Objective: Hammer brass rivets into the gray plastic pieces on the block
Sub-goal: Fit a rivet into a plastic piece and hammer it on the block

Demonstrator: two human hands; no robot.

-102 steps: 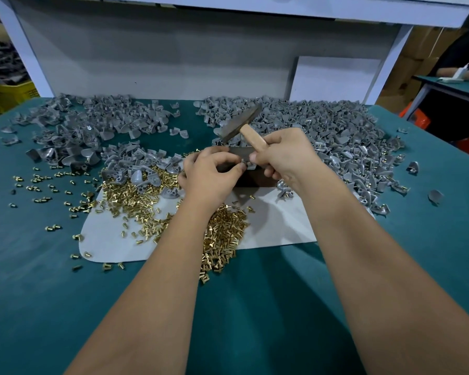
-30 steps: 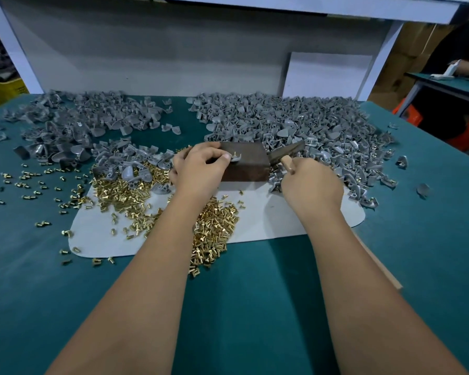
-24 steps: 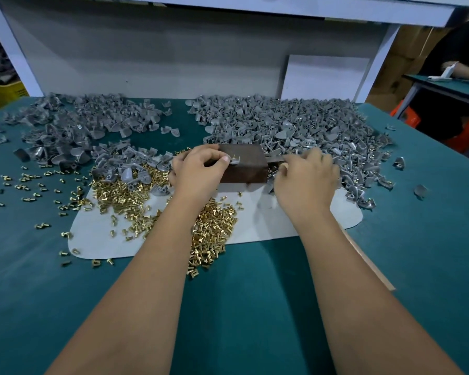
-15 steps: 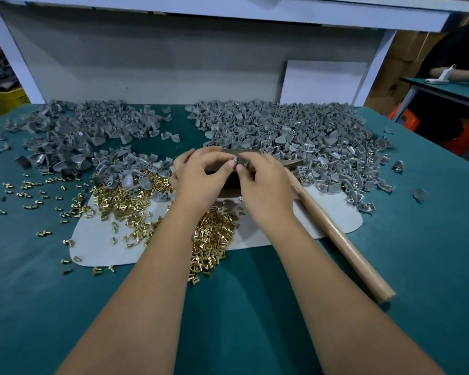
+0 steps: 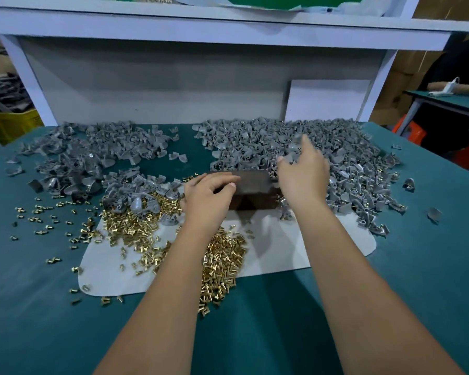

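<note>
Both hands open: left [image 5: 209,196] touches block [image 5: 252,185].

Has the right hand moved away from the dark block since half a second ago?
Yes. The right hand left the block top and reached back-right over the gray pieces pile.

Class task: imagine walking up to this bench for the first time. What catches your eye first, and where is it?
Heaps of gray plastic pieces fill the far side of the teal table. Shiny brass rivets spill over a pale mat nearer. In the middle sits a dark block, the left hand resting on it.
</note>
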